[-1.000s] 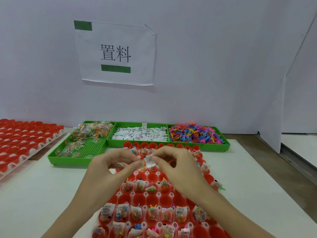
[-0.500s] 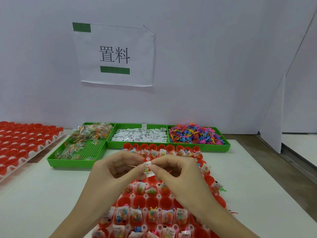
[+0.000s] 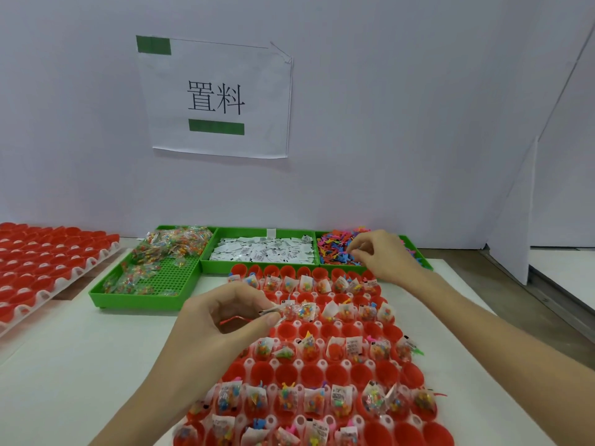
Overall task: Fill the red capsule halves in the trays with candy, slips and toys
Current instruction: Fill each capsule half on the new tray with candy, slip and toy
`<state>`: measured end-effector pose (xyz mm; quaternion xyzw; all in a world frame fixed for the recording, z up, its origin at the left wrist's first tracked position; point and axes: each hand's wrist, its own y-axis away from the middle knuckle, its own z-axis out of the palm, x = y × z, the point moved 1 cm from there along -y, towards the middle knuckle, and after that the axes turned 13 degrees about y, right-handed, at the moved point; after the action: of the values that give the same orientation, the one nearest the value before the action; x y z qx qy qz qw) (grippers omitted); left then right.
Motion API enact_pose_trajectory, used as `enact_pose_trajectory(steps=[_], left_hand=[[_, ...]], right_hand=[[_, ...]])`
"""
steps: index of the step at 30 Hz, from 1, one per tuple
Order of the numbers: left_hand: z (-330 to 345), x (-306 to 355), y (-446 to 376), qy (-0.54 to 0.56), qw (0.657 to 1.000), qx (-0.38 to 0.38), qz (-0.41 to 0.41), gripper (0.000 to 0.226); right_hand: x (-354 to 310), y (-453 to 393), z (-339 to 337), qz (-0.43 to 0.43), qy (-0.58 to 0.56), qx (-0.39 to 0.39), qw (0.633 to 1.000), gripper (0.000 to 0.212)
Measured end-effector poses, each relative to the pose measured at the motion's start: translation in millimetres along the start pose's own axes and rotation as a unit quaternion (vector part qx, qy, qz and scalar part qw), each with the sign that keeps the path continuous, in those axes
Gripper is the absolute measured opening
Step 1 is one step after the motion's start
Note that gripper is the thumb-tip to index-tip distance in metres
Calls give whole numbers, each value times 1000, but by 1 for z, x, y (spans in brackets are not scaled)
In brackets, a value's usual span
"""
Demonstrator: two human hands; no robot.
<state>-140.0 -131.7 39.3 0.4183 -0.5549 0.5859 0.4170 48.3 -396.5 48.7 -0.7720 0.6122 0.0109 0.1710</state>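
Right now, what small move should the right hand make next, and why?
Probably pinch one toy from the toy bin and bring it back. The right hand hovers over that bin with curled fingers, while the left hand already holds a candy packet, a slip and something red over the capsule tray.

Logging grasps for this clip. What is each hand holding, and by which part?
The left hand pinches candy packets by their near ends. The right hand reaches into the toy bin; any hold cannot be told.
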Motion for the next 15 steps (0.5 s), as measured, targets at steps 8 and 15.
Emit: enact_pose_trajectory(steps=[8,15], left_hand=[[-4,-1,-3,0,1000,9,1,11],[-5,1,-3,2,1000,12,-3,10]], right_hand=[[3,-31,25,-70,77,-64,992,17],[-7,-42,28,-82,125,-71,986,21]])
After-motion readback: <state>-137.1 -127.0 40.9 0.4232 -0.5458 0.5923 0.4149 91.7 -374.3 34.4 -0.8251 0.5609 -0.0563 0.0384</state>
